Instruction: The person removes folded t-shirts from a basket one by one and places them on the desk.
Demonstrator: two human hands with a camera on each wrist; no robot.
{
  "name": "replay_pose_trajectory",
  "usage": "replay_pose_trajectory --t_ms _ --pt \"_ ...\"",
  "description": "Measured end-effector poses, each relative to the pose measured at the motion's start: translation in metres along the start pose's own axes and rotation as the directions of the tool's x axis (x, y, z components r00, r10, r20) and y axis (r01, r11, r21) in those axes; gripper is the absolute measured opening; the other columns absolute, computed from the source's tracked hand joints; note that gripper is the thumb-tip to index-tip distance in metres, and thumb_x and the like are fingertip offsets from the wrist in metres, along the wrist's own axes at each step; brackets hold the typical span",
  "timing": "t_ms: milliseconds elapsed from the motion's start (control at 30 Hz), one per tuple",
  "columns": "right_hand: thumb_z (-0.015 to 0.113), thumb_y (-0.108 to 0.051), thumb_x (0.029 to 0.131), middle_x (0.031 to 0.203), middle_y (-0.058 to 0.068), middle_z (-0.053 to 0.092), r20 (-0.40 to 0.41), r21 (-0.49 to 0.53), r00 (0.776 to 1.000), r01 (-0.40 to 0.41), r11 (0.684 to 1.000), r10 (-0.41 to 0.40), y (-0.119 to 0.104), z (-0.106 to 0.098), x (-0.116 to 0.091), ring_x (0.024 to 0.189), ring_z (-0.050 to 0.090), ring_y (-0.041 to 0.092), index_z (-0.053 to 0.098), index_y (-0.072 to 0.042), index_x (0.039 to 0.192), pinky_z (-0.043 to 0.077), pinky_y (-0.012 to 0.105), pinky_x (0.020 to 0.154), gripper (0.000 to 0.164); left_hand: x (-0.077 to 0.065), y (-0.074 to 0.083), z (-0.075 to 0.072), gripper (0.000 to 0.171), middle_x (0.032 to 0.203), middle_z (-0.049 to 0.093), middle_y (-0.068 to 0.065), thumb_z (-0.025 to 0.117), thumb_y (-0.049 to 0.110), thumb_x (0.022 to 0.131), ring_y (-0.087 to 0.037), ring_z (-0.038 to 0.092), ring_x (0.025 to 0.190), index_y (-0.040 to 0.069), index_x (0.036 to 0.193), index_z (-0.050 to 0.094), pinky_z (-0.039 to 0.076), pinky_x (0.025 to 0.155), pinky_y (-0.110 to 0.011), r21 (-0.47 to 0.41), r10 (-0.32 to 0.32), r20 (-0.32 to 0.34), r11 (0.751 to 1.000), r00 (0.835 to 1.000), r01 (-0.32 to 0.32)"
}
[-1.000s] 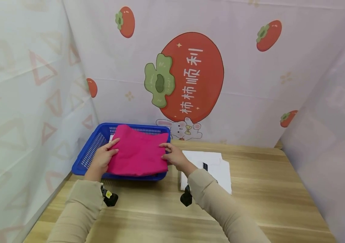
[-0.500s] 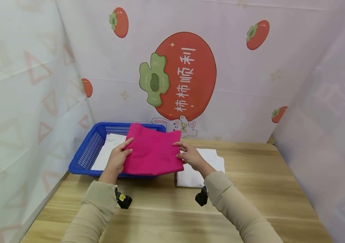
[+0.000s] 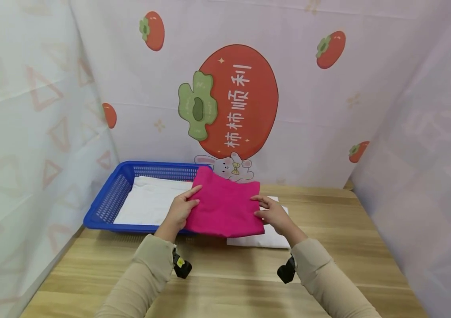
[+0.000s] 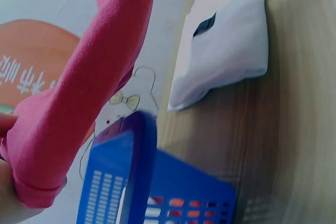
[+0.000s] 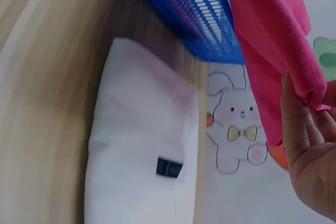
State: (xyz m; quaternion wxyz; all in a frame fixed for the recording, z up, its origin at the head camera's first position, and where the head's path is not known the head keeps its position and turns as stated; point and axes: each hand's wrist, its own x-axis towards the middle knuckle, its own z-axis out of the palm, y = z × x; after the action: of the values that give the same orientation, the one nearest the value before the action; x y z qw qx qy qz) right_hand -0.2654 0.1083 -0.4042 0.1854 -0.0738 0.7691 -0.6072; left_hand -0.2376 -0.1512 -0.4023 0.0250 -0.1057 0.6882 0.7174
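Observation:
A folded bright pink cloth (image 3: pixel 225 205) is held up flat between both hands, raised over the right end of the blue basket and part of a white folded cloth (image 5: pixel 136 124) on the table. My left hand (image 3: pixel 179 210) pinches its left edge, thumb on top. On the opposite edge, my right hand (image 3: pixel 274 216) pinches it between thumb and fingers, as the right wrist view shows up close. Inside the blue plastic basket (image 3: pixel 104 207) lies another folded white cloth (image 3: pixel 149 201), its right part hidden by the pink one.
The wooden table (image 3: pixel 340 247) stretches right and forward of the basket. A small black tag (image 5: pixel 169 167) shows on the table's white cloth. Behind stands a printed fabric backdrop (image 3: pixel 308 110), with fabric walls at both sides.
Both hands have carried the pink cloth rightward from over the basket towards the white cloth on the table. More of the white cloth inside the basket is now uncovered.

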Motion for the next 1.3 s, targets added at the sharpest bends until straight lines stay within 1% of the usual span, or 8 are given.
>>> replay_pose_trajectory --t_ms 200,300,467,667,800,1033,1167,1300 --pt "0.049 0.006 0.081 0.127 0.026 0.036 -0.016 -0.028 1.0 -0.012 1.0 0.012 0.016 -0.022 -0.016 0.093 0.053 0.029 0.044 -0.002 0.121 0.049 0.036 0.065 0.042 0.001 -0.004 0.024 0.043 0.13 0.038 -0.012 0.05 -0.001 0.083 -0.025 0.049 0.1 0.015 0.122 0.051 0.045 0.073 -0.033 0.085 -0.015 0.056 0.996 0.998 0.01" --pt "0.05 0.005 0.081 0.128 0.026 0.033 -0.032 -0.039 0.999 -0.031 0.999 0.029 0.024 -0.034 -0.025 0.095 0.052 0.029 0.042 -0.002 0.123 0.049 0.035 0.065 0.043 0.002 -0.007 0.037 0.043 0.128 0.039 -0.013 0.05 -0.001 0.083 -0.025 0.049 0.097 0.016 0.122 0.051 0.045 0.07 -0.032 0.116 -0.023 0.087 0.993 0.996 0.013" --pt "0.05 0.004 0.082 0.128 0.028 0.033 -0.061 -0.029 0.997 -0.043 0.999 0.041 0.036 -0.05 -0.038 0.095 0.052 0.028 0.041 0.0 0.123 0.048 0.035 0.065 0.043 0.005 -0.016 0.06 0.043 0.129 0.037 -0.013 0.05 -0.001 0.083 -0.024 0.047 0.098 0.017 0.122 0.051 0.042 0.071 -0.03 0.158 -0.03 0.149 0.987 0.988 0.007" --pt "0.05 0.003 0.082 0.123 0.027 0.039 -0.094 -0.009 0.994 -0.059 0.998 0.057 0.05 -0.062 -0.05 0.086 0.054 0.022 0.04 0.003 0.122 0.048 0.034 0.064 0.041 0.008 -0.026 0.087 0.044 0.127 0.04 -0.013 0.049 -0.002 0.082 -0.024 0.05 0.091 0.018 0.121 0.052 0.044 0.065 -0.03 0.187 -0.037 0.198 0.982 0.98 0.0" --pt "0.05 0.002 0.082 0.121 0.026 0.042 -0.13 -0.009 0.989 -0.074 0.997 0.072 0.06 -0.073 -0.058 0.081 0.055 0.019 0.04 0.004 0.121 0.048 0.033 0.062 0.04 0.007 -0.031 0.104 0.044 0.123 0.043 -0.012 0.048 -0.002 0.082 -0.022 0.049 0.09 0.018 0.121 0.053 0.043 0.065 -0.03 0.197 -0.055 0.219 0.98 0.974 0.011" --pt "0.049 -0.001 0.084 0.117 0.024 0.044 -0.181 -0.022 0.98 -0.09 0.996 0.084 0.07 -0.099 -0.075 0.08 0.054 0.015 0.038 0.006 0.122 0.047 0.032 0.063 0.04 0.006 -0.039 0.143 0.045 0.122 0.045 -0.011 0.047 -0.004 0.082 -0.018 0.051 0.079 0.019 0.119 0.055 0.044 0.056 -0.027 0.19 -0.055 0.253 0.982 0.966 0.006" --pt "0.047 -0.003 0.085 0.119 0.026 0.043 -0.226 -0.032 0.969 -0.115 0.993 0.104 0.074 -0.113 -0.084 0.082 0.053 0.014 0.037 0.007 0.123 0.047 0.032 0.065 0.04 0.004 -0.042 0.166 0.046 0.122 0.045 -0.009 0.047 -0.004 0.082 -0.017 0.051 0.078 0.022 0.118 0.055 0.044 0.055 -0.027 0.202 -0.074 0.278 0.979 0.958 0.017" --pt "0.047 -0.005 0.086 0.119 0.025 0.044 -0.265 -0.046 0.956 -0.147 0.988 0.13 0.082 -0.124 -0.092 0.082 0.053 0.01 0.036 0.007 0.123 0.046 0.031 0.065 0.041 0.004 -0.047 0.186 0.047 0.12 0.046 -0.006 0.047 -0.004 0.081 -0.017 0.05 0.075 0.024 0.117 0.056 0.043 0.053 -0.027 0.21 -0.105 0.287 0.977 0.952 0.044"
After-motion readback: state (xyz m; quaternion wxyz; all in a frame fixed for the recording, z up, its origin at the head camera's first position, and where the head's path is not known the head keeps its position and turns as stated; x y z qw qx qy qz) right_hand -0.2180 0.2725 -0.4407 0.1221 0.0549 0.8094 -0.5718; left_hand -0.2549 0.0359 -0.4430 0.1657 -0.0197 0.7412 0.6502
